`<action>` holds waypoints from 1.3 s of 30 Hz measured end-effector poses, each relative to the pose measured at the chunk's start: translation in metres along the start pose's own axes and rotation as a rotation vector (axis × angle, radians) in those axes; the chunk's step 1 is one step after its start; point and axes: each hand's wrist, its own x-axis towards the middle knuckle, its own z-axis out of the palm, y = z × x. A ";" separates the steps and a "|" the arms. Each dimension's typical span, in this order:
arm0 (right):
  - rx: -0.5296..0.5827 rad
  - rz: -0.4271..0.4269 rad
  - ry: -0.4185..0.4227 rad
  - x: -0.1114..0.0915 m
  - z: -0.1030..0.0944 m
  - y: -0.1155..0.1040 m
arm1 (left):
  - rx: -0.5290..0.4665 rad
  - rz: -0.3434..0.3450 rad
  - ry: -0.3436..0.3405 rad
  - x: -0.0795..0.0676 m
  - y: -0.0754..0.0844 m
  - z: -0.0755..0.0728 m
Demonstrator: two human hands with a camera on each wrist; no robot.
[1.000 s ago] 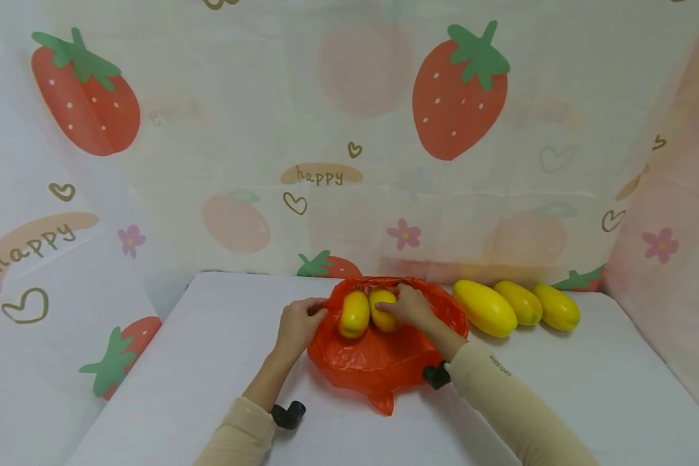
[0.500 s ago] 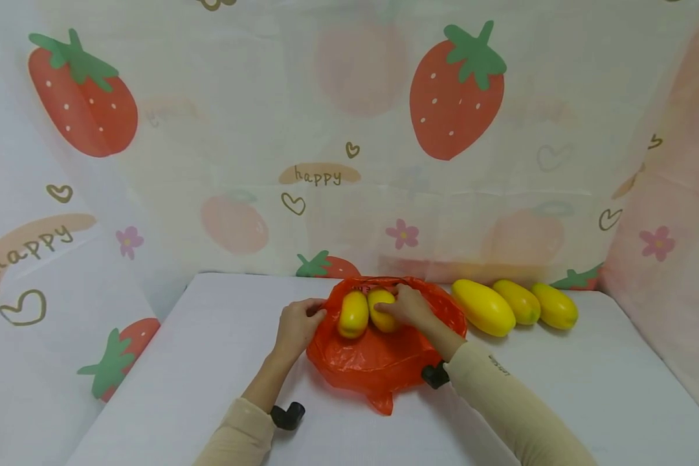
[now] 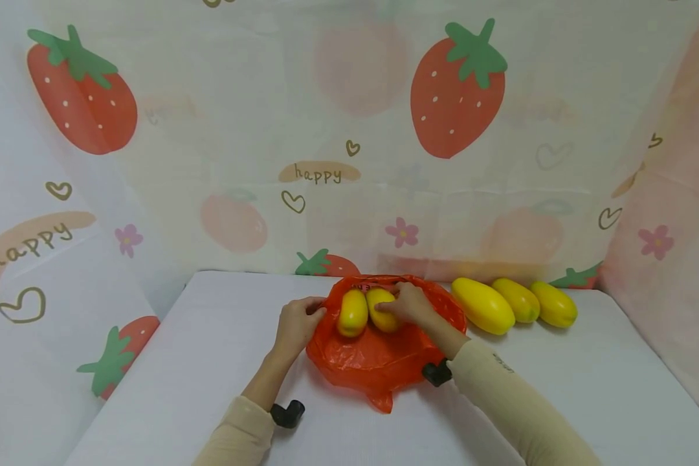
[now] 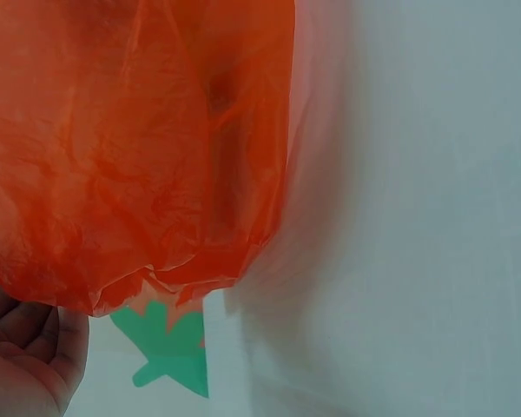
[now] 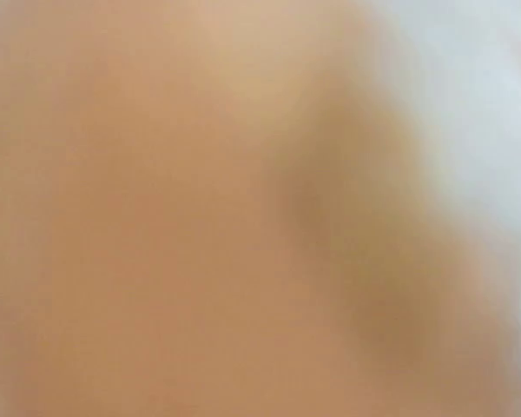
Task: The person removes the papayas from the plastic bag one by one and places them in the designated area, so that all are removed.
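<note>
A red plastic bag (image 3: 364, 362) lies spread on the white table, its mouth facing up. Two yellow oval fruits (image 3: 353, 314) sit side by side in it toward the back. On the bag's left rim, my left hand (image 3: 294, 329) pinches the film between thumb and fingers. My right hand (image 3: 415, 305) reaches in from the right and holds the right-hand yellow fruit (image 3: 386, 322), thumb on its near side. The left wrist view has the bag's side (image 4: 130, 165) up close, with curled fingers (image 4: 39, 334) under its edge. The right wrist view is only a blur.
Three more yellow fruits (image 3: 485, 307) lie in a row at the back right, the nearest one largest and close to the bag. Behind the table (image 3: 210, 336) hangs a strawberry-print cloth (image 3: 256, 116). A black wrist camera mount (image 3: 288, 414) sits below the left hand.
</note>
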 end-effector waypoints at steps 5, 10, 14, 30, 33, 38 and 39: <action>-0.017 -0.037 -0.001 -0.008 -0.008 -0.002 | -0.007 0.000 -0.001 0.000 0.001 -0.001; -0.015 -0.054 -0.024 -0.018 -0.017 -0.006 | -0.011 -0.001 0.000 0.001 0.001 -0.001; -0.026 -0.072 -0.024 -0.024 -0.026 -0.007 | -0.006 0.000 0.001 0.001 0.001 -0.001; 0.069 -0.147 -0.028 -0.034 -0.061 -0.009 | -0.014 -0.012 -0.004 0.000 0.002 -0.004; 0.104 -0.133 -0.049 -0.039 -0.072 -0.011 | -0.018 -0.011 -0.003 0.000 0.003 -0.005; 0.101 -0.135 -0.038 -0.046 -0.086 -0.013 | -0.014 -0.009 -0.002 0.000 0.002 -0.006; 0.089 -0.140 -0.032 -0.046 -0.089 -0.013 | -0.013 -0.009 -0.002 0.000 0.002 -0.006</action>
